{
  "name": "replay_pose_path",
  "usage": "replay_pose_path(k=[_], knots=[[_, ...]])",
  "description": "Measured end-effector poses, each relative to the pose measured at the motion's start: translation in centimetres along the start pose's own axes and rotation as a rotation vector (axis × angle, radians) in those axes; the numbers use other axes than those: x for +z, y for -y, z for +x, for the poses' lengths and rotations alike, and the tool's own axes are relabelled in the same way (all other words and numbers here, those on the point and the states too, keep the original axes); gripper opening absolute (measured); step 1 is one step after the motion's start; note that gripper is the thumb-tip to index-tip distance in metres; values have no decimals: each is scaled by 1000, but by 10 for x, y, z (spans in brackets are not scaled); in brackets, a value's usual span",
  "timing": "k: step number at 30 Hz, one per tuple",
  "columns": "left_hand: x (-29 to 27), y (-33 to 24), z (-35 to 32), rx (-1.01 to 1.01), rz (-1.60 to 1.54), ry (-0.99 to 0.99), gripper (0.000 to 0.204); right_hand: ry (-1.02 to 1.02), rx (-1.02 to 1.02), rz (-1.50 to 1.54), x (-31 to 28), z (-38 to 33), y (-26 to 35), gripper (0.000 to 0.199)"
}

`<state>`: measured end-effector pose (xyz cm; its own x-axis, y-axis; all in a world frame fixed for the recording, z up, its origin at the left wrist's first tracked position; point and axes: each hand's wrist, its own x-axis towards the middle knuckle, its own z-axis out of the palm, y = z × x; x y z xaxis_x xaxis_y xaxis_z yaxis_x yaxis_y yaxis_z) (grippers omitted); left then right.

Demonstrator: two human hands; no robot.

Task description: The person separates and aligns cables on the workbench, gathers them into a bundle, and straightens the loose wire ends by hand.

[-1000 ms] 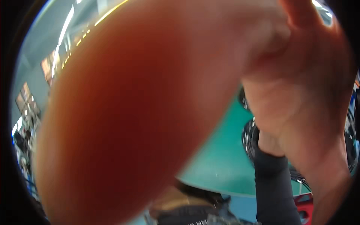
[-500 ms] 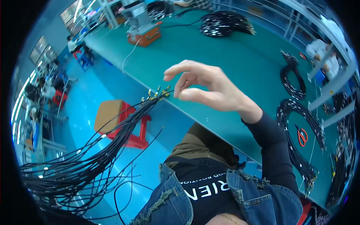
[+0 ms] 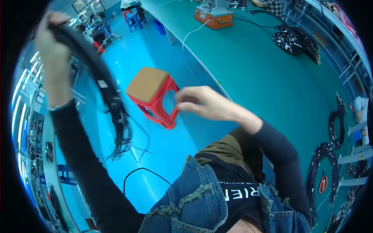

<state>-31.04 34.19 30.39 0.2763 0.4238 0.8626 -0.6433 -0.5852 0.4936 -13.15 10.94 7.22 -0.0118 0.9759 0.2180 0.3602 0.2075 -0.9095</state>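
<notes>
Up high on the left side, the left hand is shut tight around a thick bundle of black wires. All its fingers wrap around the top of the bundle. From there the wires hang down past the black sleeve and spread out into loose thin ends near the blue floor. A small pale tag sits on the bundle partway down.

Over in the middle, the right hand floats in the air with nothing in it that I can see. Its fingers are bent and close together — not a fist, and not spread wide. The thumb and first finger nearly meet, but I cannot tell if something tiny is pinched there. This hand is well apart from the bundle.

Under the right hand stands a red stool with a tan seat, on the floor beside the long green table. On the far end of the table sits an orange box with a white cord running from it. More black wire bundles lie on the table — one heap far back, others along the right edge. Red-handled scissors lie among those at the right.
</notes>
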Motion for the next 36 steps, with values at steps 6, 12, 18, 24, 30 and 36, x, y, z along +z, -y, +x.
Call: replay_pose_path(k=[6, 12, 18, 24, 30, 36], knots=[[69, 65, -40, -110, -292, 35, 23, -374, -267, -52, 61, 78, -39, 38], [58, 106, -52, 90, 519, 44, 41, -507, 14, -313, 10, 81, -71, 26], [55, 159, -69, -32, 578, 4, 42, -97, 7, -269, -4, 36, -73, 19], [55, 183, -43, -168, -453, -79, 35, -260, -34, -548, -6, 22, -46, 20], [50, 187, -43, -314, -862, 196, 34, -384, 127, -375, -50, 2, -65, 25], [95, 187, -74, -467, -1094, 480, 32, -488, -179, -202, -1, 70, -84, 28]])
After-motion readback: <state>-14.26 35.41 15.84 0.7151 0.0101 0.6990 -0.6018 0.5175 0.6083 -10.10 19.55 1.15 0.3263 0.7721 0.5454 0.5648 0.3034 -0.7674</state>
